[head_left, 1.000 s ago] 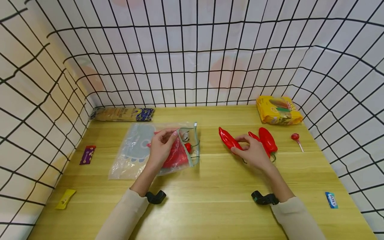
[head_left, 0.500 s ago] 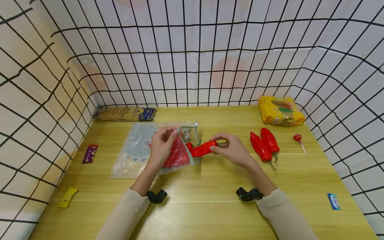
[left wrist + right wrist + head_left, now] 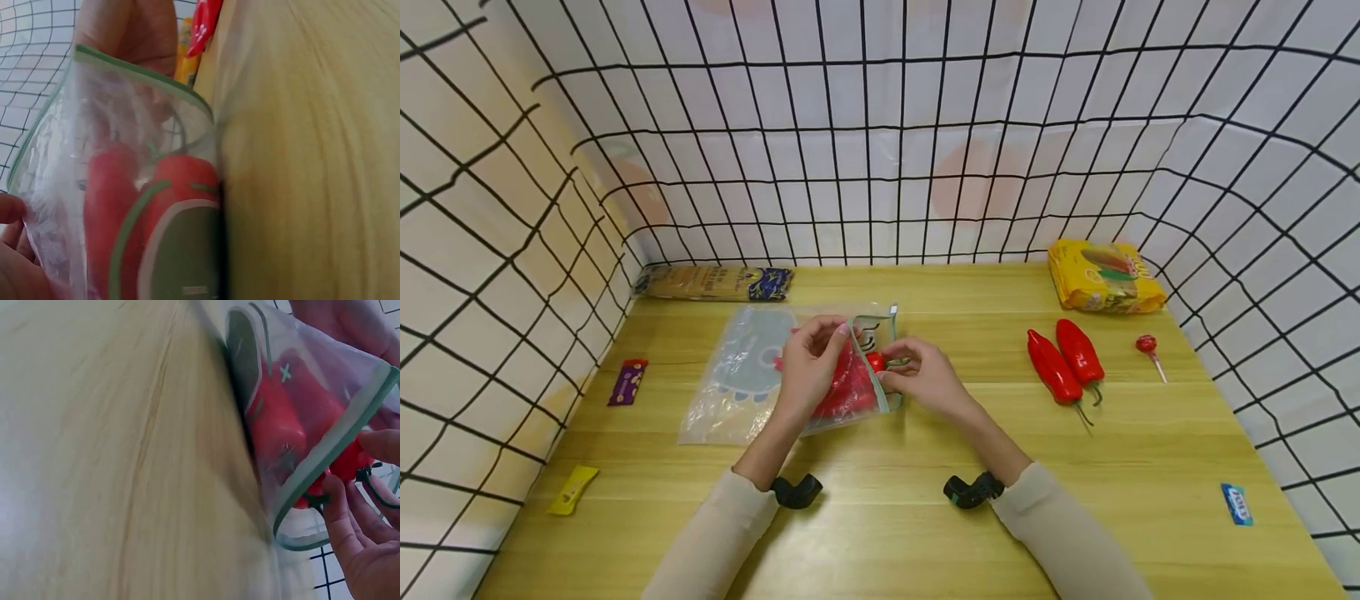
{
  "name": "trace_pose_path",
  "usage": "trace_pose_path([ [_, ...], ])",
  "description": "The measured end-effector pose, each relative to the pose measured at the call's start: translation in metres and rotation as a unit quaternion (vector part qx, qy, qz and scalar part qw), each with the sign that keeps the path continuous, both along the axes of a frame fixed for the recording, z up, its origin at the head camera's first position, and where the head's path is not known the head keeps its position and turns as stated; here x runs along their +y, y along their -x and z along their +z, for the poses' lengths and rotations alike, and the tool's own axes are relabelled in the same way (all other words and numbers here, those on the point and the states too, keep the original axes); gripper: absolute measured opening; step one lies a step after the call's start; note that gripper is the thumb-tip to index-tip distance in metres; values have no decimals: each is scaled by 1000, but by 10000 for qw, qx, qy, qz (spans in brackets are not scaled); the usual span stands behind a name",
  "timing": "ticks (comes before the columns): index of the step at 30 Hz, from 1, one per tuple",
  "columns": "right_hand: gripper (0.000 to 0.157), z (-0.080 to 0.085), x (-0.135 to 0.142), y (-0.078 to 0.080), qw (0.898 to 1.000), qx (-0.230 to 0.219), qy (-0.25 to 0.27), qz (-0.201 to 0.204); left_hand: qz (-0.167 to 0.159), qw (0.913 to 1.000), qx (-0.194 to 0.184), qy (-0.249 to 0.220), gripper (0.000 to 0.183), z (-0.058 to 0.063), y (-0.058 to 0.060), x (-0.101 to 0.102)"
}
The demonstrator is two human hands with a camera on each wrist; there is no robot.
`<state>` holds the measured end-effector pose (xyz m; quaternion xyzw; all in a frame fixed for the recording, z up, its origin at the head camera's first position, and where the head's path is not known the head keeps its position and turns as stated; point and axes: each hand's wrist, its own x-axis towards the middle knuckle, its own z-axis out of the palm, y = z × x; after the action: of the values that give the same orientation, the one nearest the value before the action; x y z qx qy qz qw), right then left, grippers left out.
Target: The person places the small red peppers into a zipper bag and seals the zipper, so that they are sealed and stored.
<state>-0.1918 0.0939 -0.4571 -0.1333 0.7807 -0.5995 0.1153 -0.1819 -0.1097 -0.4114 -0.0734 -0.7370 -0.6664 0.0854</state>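
Clear plastic with a green-edged mouth makes up the bag (image 3: 718, 421), lying left of centre in the head view on the wooden counter (image 3: 880, 542), its mouth facing right. Of the person's two hands, the left hand (image 3: 808, 365) has thumb and fingers closed together on the bag's edge, lifting it near the mouth. The right hand (image 3: 927, 377), near the centre of the frame, has fingers and thumb curled about the stem end of a red pepper (image 3: 350, 464) that sits in the mouth. More red peppers (image 3: 850, 390) fill the bag behind it, though blur and plastic in the wrist views make their number hard to tell. Two loose peppers (image 3: 1054, 367) lie side by side, right of centre. A yellow packet (image 3: 1105, 277) stands at upper right, above a red lollipop (image 3: 1146, 343); a long noodle-like packet (image 3: 700, 284) lies at upper left.
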Motion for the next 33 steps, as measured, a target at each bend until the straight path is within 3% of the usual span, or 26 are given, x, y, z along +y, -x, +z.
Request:
trace_pose_path([
  [7,43,15,13,-11,9994,-174,228,-177,140,9999,20,-86,25,-34,15,-1],
  [9,39,20,23,-16,9987,-194,371,-301,164,9998,6,-64,26,-37,15,-2],
  [12,36,24,36,-22,9979,-69,565,-322,150,9998,-52,-141,26,-37,15,-4],
  [16,35,32,44,-34,9981,-10,610,20,206,9997,-77,-137,25,-37,15,-4],
  [20,35,37,45,-45,9976,-73,624,284,251,9996,-80,-42,25,-36,15,-4],
  [27,32,38,39,-50,9961,-148,808,332,251,9995,-181,-38,24,-33,17,-5],
  [33,38,34,27,-45,9898,-296,1312,478,170,9997,-158,-15,22,-14,8,-4],
])
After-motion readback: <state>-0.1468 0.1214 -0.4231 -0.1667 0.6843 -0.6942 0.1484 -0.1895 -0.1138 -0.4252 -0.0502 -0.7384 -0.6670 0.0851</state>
